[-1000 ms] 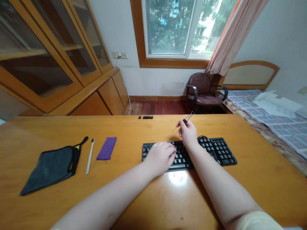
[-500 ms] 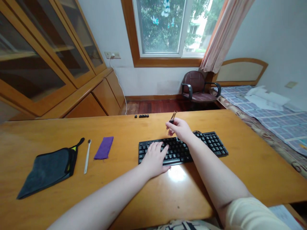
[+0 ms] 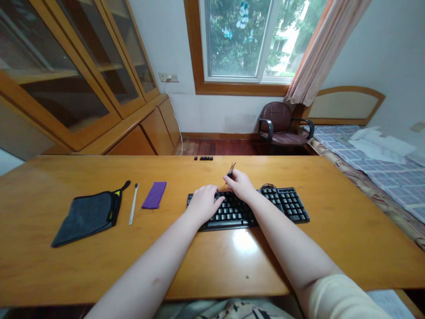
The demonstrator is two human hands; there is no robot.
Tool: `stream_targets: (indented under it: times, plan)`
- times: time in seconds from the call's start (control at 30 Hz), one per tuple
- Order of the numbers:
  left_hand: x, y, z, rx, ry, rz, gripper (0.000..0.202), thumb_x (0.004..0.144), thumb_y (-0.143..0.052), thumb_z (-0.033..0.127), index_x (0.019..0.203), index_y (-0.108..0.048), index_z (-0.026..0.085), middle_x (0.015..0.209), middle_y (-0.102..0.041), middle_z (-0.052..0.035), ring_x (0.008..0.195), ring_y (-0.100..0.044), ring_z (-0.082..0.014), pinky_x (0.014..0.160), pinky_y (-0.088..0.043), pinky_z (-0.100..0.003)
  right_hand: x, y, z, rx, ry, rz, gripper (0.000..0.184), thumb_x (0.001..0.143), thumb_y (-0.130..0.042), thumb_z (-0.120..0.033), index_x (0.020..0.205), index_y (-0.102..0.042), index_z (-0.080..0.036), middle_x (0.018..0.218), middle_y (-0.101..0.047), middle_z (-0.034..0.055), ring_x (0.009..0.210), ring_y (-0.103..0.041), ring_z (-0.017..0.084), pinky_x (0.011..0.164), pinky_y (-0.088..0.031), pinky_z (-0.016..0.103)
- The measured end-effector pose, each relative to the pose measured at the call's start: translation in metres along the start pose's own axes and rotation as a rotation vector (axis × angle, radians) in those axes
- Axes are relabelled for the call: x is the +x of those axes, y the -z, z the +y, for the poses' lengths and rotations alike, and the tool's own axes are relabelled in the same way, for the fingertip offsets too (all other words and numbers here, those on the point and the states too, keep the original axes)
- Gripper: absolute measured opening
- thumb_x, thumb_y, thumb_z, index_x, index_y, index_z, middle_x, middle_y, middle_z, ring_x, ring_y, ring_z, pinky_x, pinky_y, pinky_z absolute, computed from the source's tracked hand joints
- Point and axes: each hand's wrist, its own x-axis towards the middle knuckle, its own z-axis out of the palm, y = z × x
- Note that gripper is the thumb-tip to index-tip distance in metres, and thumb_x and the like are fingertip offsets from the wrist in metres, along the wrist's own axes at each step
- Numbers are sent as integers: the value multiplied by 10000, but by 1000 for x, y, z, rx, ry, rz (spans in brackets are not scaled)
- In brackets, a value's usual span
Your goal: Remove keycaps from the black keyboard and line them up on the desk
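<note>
A black keyboard (image 3: 294,207) lies on the wooden table in front of me. My left hand (image 3: 203,204) rests over its left part, fingers stretched toward the back edge and thumb apart. Above the upper rows, my right hand (image 3: 244,186) pinches a keycap puller (image 3: 229,173) by its black middle. Metal prongs stick up from the puller, and thin wires point down at the keys near my left fingertips. Whether the wires touch a key I cannot tell. Several loose black keycaps (image 3: 206,158) sit in a row at the table's far edge.
Left of the keyboard lie a purple cloth (image 3: 154,195), a white brush (image 3: 133,204) with a dark head, and a folded grey cloth (image 3: 89,213). A coiled cable (image 3: 268,186) is behind the keyboard. Beyond the table (image 3: 212,261) stand a chair (image 3: 282,124) and a bed.
My right hand has brought the puller down and left toward the upper keys. The left hand has shifted toward the keyboard's upper left. The view has swung a little left.
</note>
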Motion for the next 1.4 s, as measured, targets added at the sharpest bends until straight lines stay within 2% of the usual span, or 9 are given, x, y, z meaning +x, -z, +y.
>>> stream_targets:
  times: [0.1,0.23,0.37,0.5,0.73,0.9,1.03,1.2,1.4]
  plan:
    - [13,-7,2,5,96,38,290,843,-492,373,1051,-584,192,1064,-628,-81,1007,-562,-240,868,-420,-360,2,-6,7,51,-36,20,236,780,-530,-408,726,-485,-183,578,-540,-30,462,-504,100,446,-408,214]
    - [13,-22,-2,17,16,53,281,842,-500,333,1072,-575,191,1037,-642,-78,986,-573,-236,860,-425,-349,-5,-13,15,155,-97,47,261,783,-516,-443,734,-463,-192,579,-533,-34,427,-498,101,407,-399,215]
    - [9,-29,-5,-6,-38,49,258,855,-482,308,1071,-567,194,1028,-644,-74,971,-578,-222,861,-431,-333,-12,-14,17,104,-77,40,258,810,-492,-443,742,-466,-196,548,-525,-31,442,-516,120,428,-411,231]
    - [10,-30,-6,0,-48,40,240,850,-487,291,1048,-574,186,995,-648,-78,962,-580,-228,863,-434,-341,-12,-12,12,-52,-12,-1,236,822,-495,-415,738,-477,-196,557,-542,-22,472,-524,128,461,-400,236]
    - [11,-31,-8,-27,-41,46,248,845,-499,294,1058,-571,190,990,-649,-79,958,-583,-226,856,-439,-341,-10,-10,7,-178,-13,-32,226,839,-485,-396,739,-486,-193,551,-543,-21,478,-508,126,504,-383,245]
    - [13,-32,-11,-30,-48,35,230,854,-480,320,990,-593,174,948,-657,-86,907,-598,-226,820,-451,-335,-10,-12,5,-267,74,-89,200,838,-506,-337,719,-520,-177,639,-579,10,599,-527,139,579,-386,252]
    - [15,-34,-13,-30,-46,26,237,852,-474,334,963,-607,173,929,-660,-86,879,-602,-228,797,-457,-330,-11,-12,3,-296,160,-146,145,838,-509,-287,765,-544,-166,732,-597,26,685,-532,146,644,-392,259]
    - [16,-36,-16,-41,-37,24,213,835,-489,309,933,-620,174,928,-658,-86,893,-598,-224,814,-453,-324,-13,-11,2,-313,254,-203,118,834,-513,-260,763,-529,-166,717,-564,13,673,-514,143,639,-384,254]
    - [16,-31,-13,-45,-46,-22,220,846,-479,312,949,-619,178,960,-659,-81,910,-599,-222,826,-452,-323,-12,-8,3,-231,239,-207,119,829,-517,-245,751,-533,-158,708,-560,7,670,-516,139,647,-390,255]
